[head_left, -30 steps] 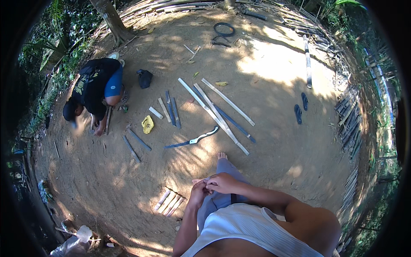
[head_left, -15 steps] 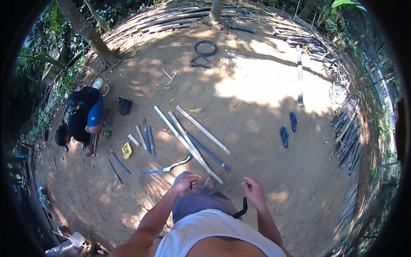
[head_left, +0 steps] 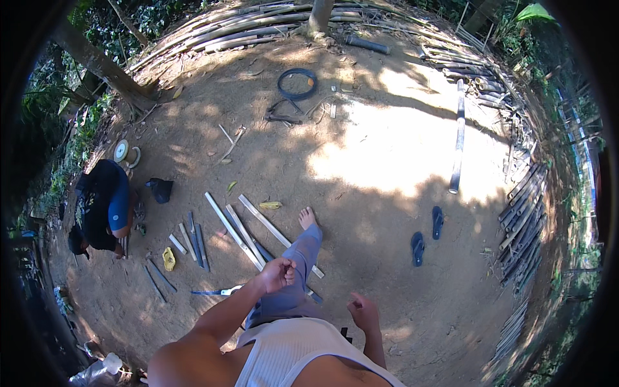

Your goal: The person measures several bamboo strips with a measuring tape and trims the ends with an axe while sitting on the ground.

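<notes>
Head view. The left hand point(head_left: 278, 274) is raised in front of the body and closed into a loose fist; whether anything small is pinched inside it cannot be told. The right hand point(head_left: 364, 313) hangs lower at the side, fingers relaxed and half open, with nothing gripped. One bare foot point(head_left: 307, 218) is placed forward on the dirt ground point(head_left: 387, 271), beyond the left hand.

The nearest work pieces are the split bamboo slats point(head_left: 248, 229), laid side by side on the ground just beyond and to the left of the left hand, apart from both hands. A blue-handled blade point(head_left: 216, 292) lies to the left of the left hand, also untouched. Further left, shorter cut strips point(head_left: 193, 235) and a yellow object point(head_left: 169, 259) are seen beside a crouching co-worker point(head_left: 103, 206).

The step in hand is judged to be an approach on foot, with no piece yet taken up. The next move would call for a stoop and an opened hand lowered to one slat.
</notes>
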